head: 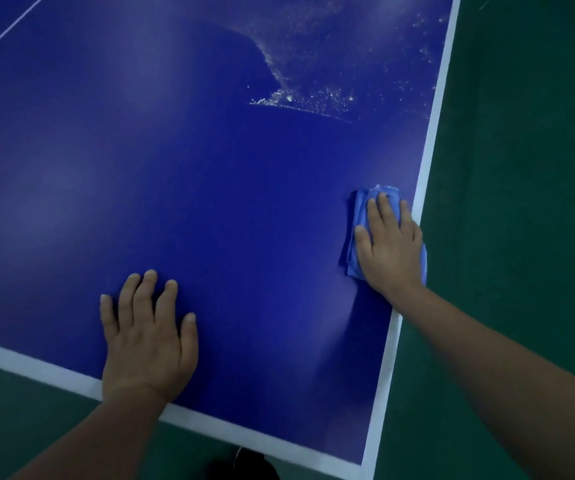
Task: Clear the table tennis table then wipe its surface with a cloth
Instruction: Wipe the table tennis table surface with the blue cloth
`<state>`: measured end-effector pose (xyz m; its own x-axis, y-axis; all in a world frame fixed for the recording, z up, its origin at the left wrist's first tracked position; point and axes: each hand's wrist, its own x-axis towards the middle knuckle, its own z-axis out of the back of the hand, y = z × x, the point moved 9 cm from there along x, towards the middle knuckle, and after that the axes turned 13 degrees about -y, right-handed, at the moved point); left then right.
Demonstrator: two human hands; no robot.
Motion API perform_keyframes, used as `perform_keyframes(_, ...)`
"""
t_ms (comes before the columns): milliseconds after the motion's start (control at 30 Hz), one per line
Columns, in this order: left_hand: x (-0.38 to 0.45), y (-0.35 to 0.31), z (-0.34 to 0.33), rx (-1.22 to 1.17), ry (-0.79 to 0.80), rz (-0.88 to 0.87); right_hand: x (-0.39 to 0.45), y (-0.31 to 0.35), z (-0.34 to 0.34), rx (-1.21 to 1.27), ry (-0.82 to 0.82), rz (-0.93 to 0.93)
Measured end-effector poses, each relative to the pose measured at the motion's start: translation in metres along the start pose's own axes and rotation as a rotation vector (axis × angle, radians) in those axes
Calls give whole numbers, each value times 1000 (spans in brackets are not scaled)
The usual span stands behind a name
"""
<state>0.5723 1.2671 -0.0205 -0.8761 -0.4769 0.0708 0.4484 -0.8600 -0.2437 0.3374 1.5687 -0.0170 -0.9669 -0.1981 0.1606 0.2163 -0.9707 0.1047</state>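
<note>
Cloth (360,216) flat under right hand (390,244), table (210,168) edge.

Both bare forearms reach forward. The left hand (147,341) lies flat, palm down, fingers slightly spread and pointing ahead. The right hand (388,242) is farther forward, palm down, fingers extended and close together, wrist angled inward toward the left.

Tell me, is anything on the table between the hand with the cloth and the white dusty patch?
No. In the head view, only bare blue table top lies between the right hand, pressing the folded blue cloth, and the white speckled dust patch.
</note>
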Motion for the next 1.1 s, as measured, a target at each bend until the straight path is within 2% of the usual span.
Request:
perform_keyframes(267, -3, 3, 1, -40, -58, -21, -153, 61, 15, -17, 63, 146)
perform_keyframes(467, -3, 6, -2, -51, -79, -29, -259, 76, 27, 55, 109, 461)
perform_keyframes(567, -3, 5, -2, -42, -79, -28, -230, 61, 25, 24, 150, 540)
perform_keyframes(700, -4, 4, -1, -44, -82, -38, -115, 55, 10, -27, 107, 236)
perform_keyframes(767, -3, 4, 0, -41, -86, -37, -81, 82, 2, -12, 82, 213)
perform_keyframes(833, -2, 5, 0, -35, -88, -30, -88, 117, -3, 12, 74, 337)
perform_keyframes(933, -1, 5, 0, -43, -101, -37, -175, 138, 2, 55, 83, 662)
perform_keyframes(1033, -1, 7, -1, -50, -114, -23, -254, 96, 18, 137, 121, 821)
perform_keyframes(1100, -2, 7, 0, -57, -119, -21, -257, 70, 24, 132, 137, 912)
